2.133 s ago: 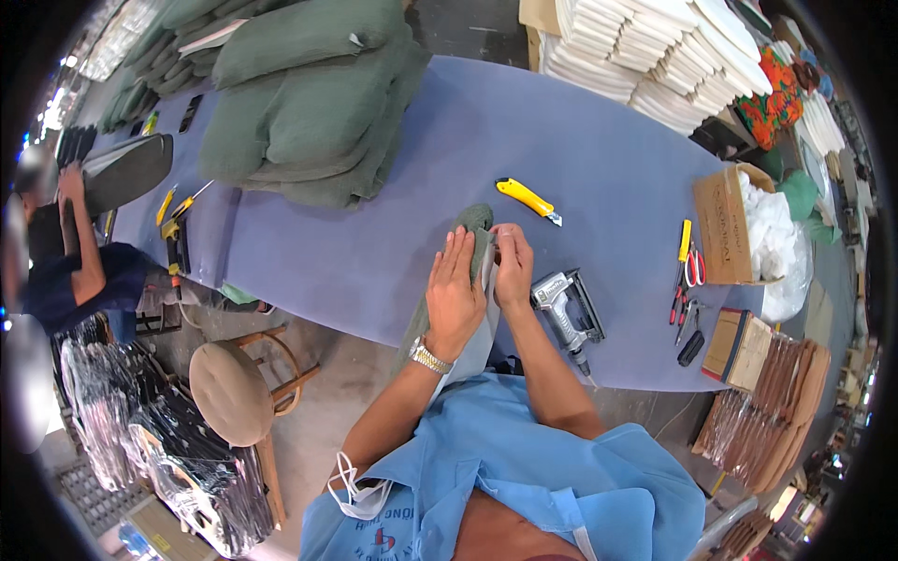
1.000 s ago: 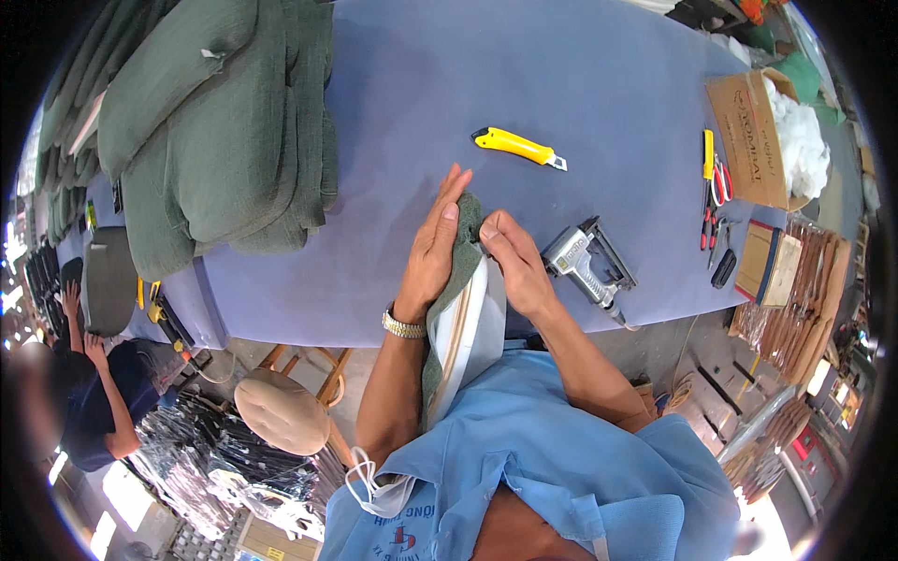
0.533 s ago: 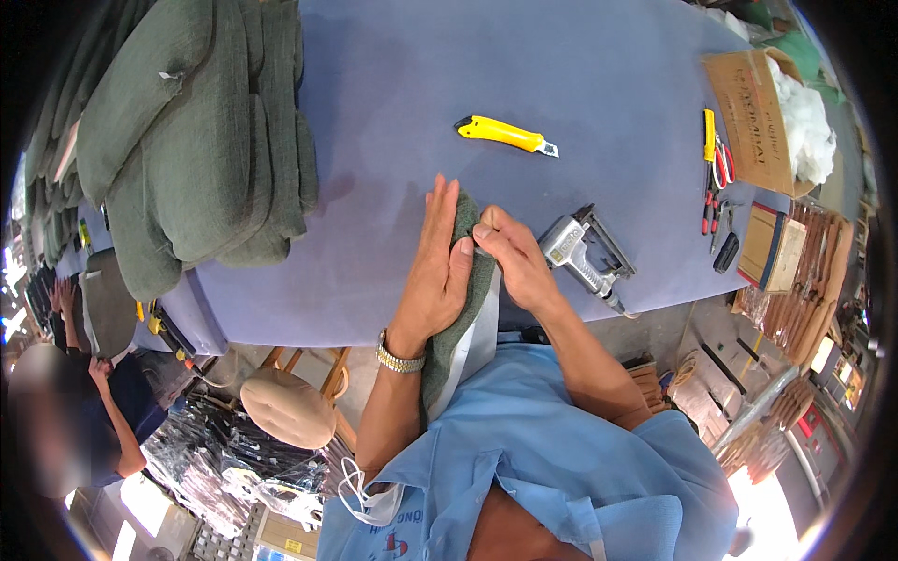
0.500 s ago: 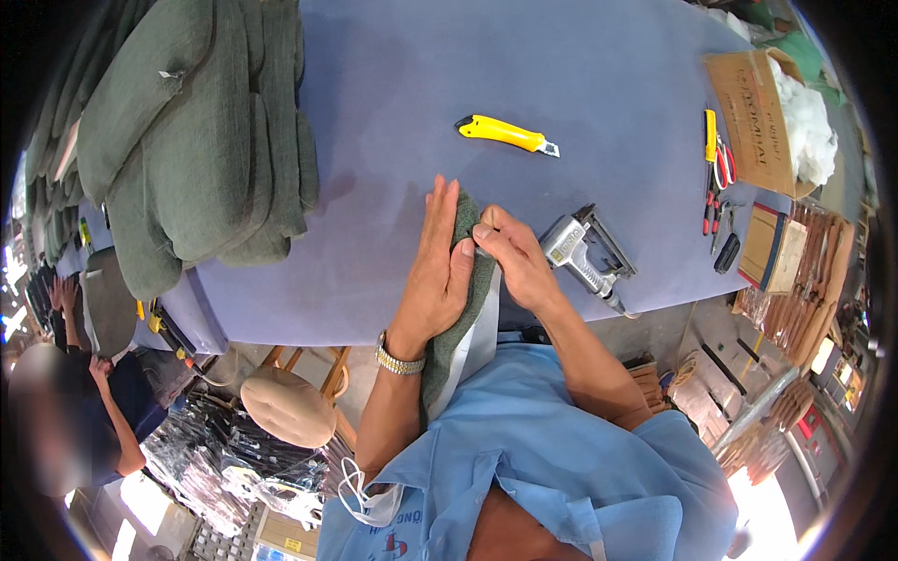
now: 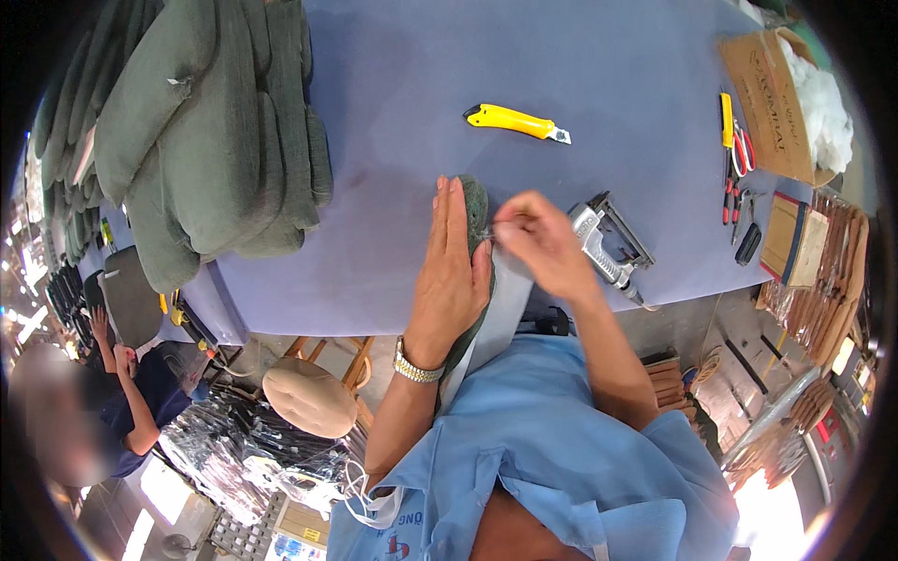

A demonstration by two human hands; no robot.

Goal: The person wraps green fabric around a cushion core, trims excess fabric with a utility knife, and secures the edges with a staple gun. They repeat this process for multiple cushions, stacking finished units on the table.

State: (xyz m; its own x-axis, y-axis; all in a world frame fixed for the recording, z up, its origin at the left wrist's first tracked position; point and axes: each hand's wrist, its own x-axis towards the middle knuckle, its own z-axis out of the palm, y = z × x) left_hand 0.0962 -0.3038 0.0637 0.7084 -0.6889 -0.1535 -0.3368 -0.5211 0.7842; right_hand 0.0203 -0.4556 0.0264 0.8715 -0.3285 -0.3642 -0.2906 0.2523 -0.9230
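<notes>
A dark green fabric-covered cushion with a pale underside stands on edge in front of me, its lower end against my shirt. My left hand grips it, long fingers flat along the left face and thumb at the right side. Just right of the cushion's upper edge is my right hand, slightly blurred, its fingertips pinched together. Whatever lies between those fingertips is too small to make out. Beyond the hands lies a yellow utility knife with its blade out. A silver staple gun rests right of my right hand.
Green cushions are piled on the blue table's left. Pliers and other hand tools lie at the right, beside a cardboard box of white stuffing. A round beige stool stands lower left, near another person.
My right hand has moved off the cushion's face to the right, still pinched. My left hand keeps its hold. The cushion has turned slightly, showing more of its pale underside.
</notes>
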